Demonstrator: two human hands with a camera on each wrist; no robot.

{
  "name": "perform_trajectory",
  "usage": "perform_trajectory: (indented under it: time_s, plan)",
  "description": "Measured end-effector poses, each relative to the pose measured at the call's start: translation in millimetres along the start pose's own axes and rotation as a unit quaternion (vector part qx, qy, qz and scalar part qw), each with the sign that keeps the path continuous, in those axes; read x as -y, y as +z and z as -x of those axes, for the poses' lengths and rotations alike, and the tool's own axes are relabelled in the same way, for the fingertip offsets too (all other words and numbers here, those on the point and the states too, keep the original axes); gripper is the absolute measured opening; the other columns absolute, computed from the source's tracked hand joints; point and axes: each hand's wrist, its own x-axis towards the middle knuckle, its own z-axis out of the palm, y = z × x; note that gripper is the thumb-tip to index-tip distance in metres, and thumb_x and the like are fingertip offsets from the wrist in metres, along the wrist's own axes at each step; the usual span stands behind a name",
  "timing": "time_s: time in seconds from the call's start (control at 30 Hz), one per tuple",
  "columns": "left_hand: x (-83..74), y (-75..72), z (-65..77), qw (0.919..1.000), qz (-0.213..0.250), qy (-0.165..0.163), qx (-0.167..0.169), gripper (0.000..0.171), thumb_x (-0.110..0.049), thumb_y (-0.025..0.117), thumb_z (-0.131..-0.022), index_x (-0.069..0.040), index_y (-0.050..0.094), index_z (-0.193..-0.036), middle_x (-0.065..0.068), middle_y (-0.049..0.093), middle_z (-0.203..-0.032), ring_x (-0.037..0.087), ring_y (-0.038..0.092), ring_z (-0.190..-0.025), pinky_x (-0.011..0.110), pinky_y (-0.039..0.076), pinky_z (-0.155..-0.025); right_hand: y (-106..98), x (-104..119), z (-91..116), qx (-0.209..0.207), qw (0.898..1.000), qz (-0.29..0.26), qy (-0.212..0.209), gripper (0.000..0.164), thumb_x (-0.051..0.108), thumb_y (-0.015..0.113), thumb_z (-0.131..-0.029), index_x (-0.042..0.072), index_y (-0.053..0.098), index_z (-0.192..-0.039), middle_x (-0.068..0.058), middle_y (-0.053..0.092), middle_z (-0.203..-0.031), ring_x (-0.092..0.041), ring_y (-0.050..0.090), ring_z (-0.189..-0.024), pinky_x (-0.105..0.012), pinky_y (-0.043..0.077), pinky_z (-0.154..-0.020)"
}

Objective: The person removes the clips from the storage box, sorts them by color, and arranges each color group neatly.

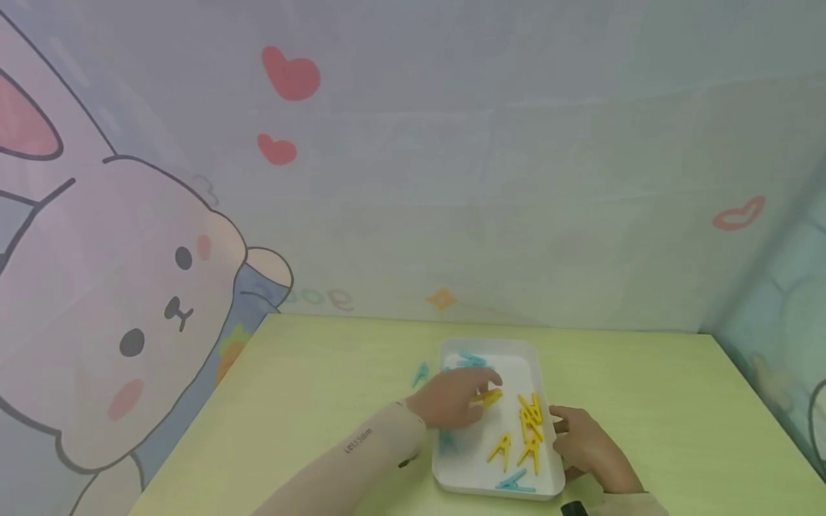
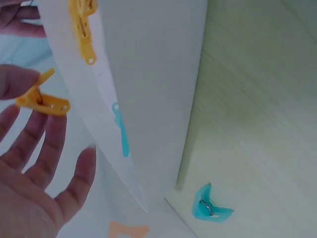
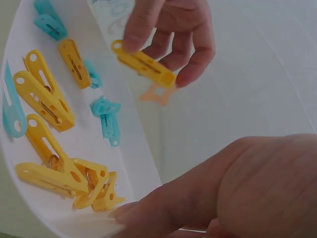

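Smooth plastic clothespins [image 3: 148,67] and tray [image 1: 474,459]

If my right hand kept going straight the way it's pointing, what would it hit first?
The right wall of the white tray, which your right hand seems to touch now. Past it lie yellow clothespins, though exact depth is hard to judge.

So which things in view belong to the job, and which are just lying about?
Likely in the job:
yellow clip pinched by the left hand
white tray, right hand at its edge
loose yellow clips and blue clips inside
perhaps the lone blue clip on the table

Just background:
rabbit print, printed hearts
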Motion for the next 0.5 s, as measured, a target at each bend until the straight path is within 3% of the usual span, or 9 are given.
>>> perform_trajectory:
  time_s: [0.13, 0.27, 0.43, 0.5]
  plan:
    - [9.9, -4.6, 7.5, 0.9939, 0.057, -0.049, -0.081, 0.043, -0.013, 0.067, -0.089, -0.014, 0.057, -0.131, -0.001, 0.064, -0.108, 0.008, 0.059, -0.088, 0.022, 0.049, -0.070, 1, -2, -2, 0.004, 1.000, -0.004, -0.003, 0.067, -0.016, 0.049, -0.083, -0.016, 0.027, -0.146, -0.042, 0.044, -0.132, -0.034, 0.067, -0.087, -0.043, 0.057, -0.057]
    - [23.6, -4.3, 16.5, 0.9753, 0.124, -0.125, -0.133, 0.046, -0.013, 0.061, -0.083, -0.013, 0.057, -0.129, 0.002, 0.063, -0.106, 0.010, 0.057, -0.076, 0.027, 0.048, -0.063, 1, -5, -4, 0.007, 1.000, 0.001, 0.001, 0.067, -0.015, 0.049, -0.083, -0.015, 0.026, -0.147, -0.042, 0.044, -0.133, -0.035, 0.066, -0.090, -0.044, 0.057, -0.058]
    - [40.3, 1.0, 29.8, 0.9523, 0.129, -0.202, -0.189, 0.048, -0.013, 0.062, -0.078, -0.010, 0.057, -0.126, 0.004, 0.062, -0.099, 0.016, 0.057, -0.077, 0.033, 0.048, -0.066, 1, -5, -7, 0.014, 1.000, -0.001, 0.007, 0.068, -0.014, 0.050, -0.084, -0.015, 0.025, -0.147, -0.042, 0.042, -0.134, -0.037, 0.066, -0.092, -0.044, 0.058, -0.059]
    - [44.1, 4.6, 34.4, 0.9435, 0.131, -0.232, -0.197, 0.048, -0.011, 0.063, -0.077, -0.007, 0.058, -0.125, 0.004, 0.060, -0.095, 0.017, 0.056, -0.077, 0.035, 0.048, -0.065, 1, -5, -6, 0.016, 1.000, -0.002, 0.010, 0.067, -0.013, 0.050, -0.085, -0.015, 0.025, -0.147, -0.043, 0.041, -0.135, -0.037, 0.066, -0.092, -0.044, 0.058, -0.060]
